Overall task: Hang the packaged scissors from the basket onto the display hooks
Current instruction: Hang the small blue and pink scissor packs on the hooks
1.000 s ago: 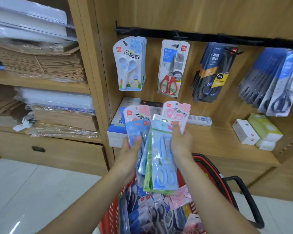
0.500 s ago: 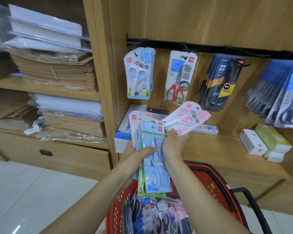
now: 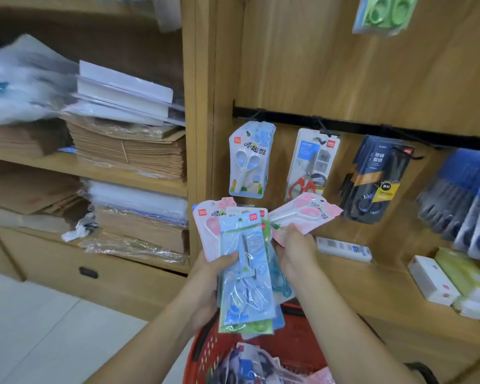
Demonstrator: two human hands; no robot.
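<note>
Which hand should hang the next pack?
Right. The right hand pinches a single pink pack, fanned out toward the rail. The left hand grips the whole stack, so it is occupied.

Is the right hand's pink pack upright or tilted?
Tilted: the pink pack slants up and right from the right hand; the left hand holds its stack roughly upright.

Red basket (image 3: 208, 347), its wall a grid of holes. Pale-blue pack (image 3: 247, 275) in front, green pack (image 3: 257, 328) edging out beneath it, and a pink pack (image 3: 306, 213) with white-and-pink scissors. Under the black rail (image 3: 344, 124): a light-blue card (image 3: 250, 159), red-handled scissors (image 3: 302, 187) on white and blue, navy packs (image 3: 377, 178) with a yellow label. Shelving (image 3: 344, 65) is tan wood grain; paper stack (image 3: 128, 153) brown.
</note>
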